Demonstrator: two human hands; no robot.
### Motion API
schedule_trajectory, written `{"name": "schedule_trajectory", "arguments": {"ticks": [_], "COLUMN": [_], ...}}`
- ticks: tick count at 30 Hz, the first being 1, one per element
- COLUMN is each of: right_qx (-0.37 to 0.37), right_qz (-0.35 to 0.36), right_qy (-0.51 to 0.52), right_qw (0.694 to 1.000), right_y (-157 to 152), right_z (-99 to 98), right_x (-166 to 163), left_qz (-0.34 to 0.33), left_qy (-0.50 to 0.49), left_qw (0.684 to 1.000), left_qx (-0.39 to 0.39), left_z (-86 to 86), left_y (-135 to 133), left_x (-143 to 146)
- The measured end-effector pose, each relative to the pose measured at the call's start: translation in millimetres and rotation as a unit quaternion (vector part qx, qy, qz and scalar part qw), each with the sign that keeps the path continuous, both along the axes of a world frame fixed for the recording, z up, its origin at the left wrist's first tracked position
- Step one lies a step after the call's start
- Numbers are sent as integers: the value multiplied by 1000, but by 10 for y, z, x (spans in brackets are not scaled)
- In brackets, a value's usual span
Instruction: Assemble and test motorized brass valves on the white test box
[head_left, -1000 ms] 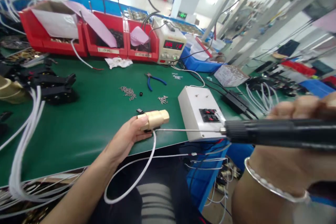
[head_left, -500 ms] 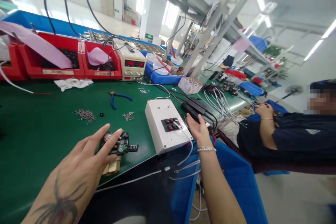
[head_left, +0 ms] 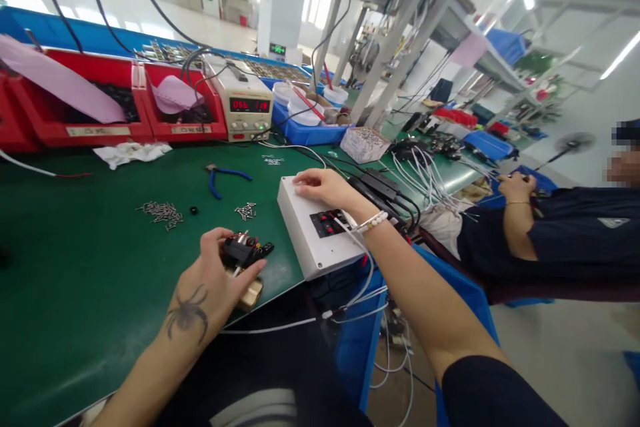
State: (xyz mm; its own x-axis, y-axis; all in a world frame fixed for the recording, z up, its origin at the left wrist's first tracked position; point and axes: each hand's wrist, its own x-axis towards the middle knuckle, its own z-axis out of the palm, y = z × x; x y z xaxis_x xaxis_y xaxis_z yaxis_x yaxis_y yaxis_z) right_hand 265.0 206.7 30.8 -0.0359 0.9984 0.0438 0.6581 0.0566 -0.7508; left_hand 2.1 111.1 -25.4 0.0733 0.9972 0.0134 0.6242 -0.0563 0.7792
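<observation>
My left hand (head_left: pixel 213 280) is closed around a small black unit with electronic parts (head_left: pixel 241 250). A brass-coloured block (head_left: pixel 251 294) sits beneath that unit, close to the table's front edge. My right hand (head_left: pixel 324 188) reaches over the far end of a white box (head_left: pixel 325 257), fingers bent and touching its top. The small switches at that end are hidden under the hand. Farther down the box top is a black terminal panel with red parts (head_left: pixel 325 225), and a white cable (head_left: pixel 361 247) runs from it.
Blue-handled pliers (head_left: pixel 225 172) and piles of screws (head_left: pixel 163 212) lie on the green table (head_left: pixel 100 267). Behind stand red bins (head_left: pixel 183 127) and a power supply (head_left: pixel 247 103). Black adapters (head_left: pixel 383 187) lie beyond the box. A co-worker (head_left: pixel 560 227) sits at right.
My right hand has gone from palm-up beside the box to its far top end. My left hand has wrapped around the black unit, which is now tipped and turned.
</observation>
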Motion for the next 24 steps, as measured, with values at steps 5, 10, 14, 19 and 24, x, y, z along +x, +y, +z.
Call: {"name": "schedule_trajectory", "arguments": {"ticks": [5,10,14,19,24], "right_qx": [20,49,64,81,117], "right_qz": [-32,-42,-42,-40,-18], "right_qy": [-22,-10,11,25,11], "right_qw": [999,998,997,996,993], "right_y": [-4,-33,-47,-31,-21], "right_z": [-100,-125,-143,-183,-219], "right_x": [-33,-56,-60,-14,33], "left_qz": [32,24,-10,-40,-36], "left_qy": [-88,-136,-180,-248,-272], "left_qw": [996,990,983,965,941], "left_qx": [-15,-41,-11,77,196], "left_z": [-50,-60,-122,-157,-129], "left_y": [-44,-55,-129,-221,-244], "left_x": [-152,-289,-294,-327,-369]}}
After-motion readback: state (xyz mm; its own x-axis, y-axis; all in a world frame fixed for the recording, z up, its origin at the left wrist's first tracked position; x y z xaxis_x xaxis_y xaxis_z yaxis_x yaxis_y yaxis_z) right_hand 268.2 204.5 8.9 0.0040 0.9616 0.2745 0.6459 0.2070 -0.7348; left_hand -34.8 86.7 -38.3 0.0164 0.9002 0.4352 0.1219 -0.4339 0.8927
